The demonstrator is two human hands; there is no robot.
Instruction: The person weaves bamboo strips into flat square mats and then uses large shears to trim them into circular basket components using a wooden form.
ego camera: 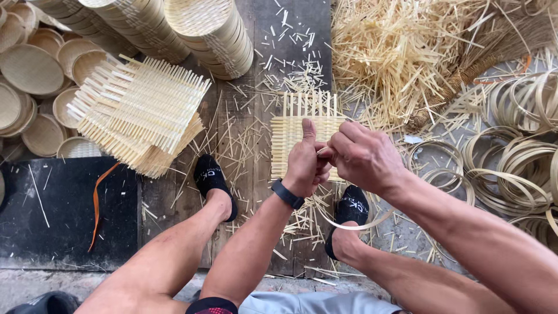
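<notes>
Both hands are up over the floor boards now, meeting in front of a small woven mat (296, 131) of pale bamboo slats. The left hand (303, 166), a dark band at its wrist, has its fingers curled shut with the thumb standing straight up against the mat's lower edge. The right hand (363, 154) comes in from the side, fingers pinched together on the end of a thin bent strip (349, 225) that loops down under the wrists and over the right foot. Whether the left fingers also grip that strip, I can't tell; the knuckles hide it. The mat sits just ahead of the two black-socked feet (212, 177), its loose uprights pointing away from the person. Doing this well, I'd say, means keeping the thumb firm on the weave so the slats don't spread, and feeding the strip flat, not twisted, with a steady pull rather than a jerk; thin bamboo like this looks ready to kink or split. To the left a stack of finished mats (136, 119) lies fanned out, round trays (32, 70) beyond it, a heap of offcuts (395, 52) ahead, and coiled hoops (517, 163) to the right.
</notes>
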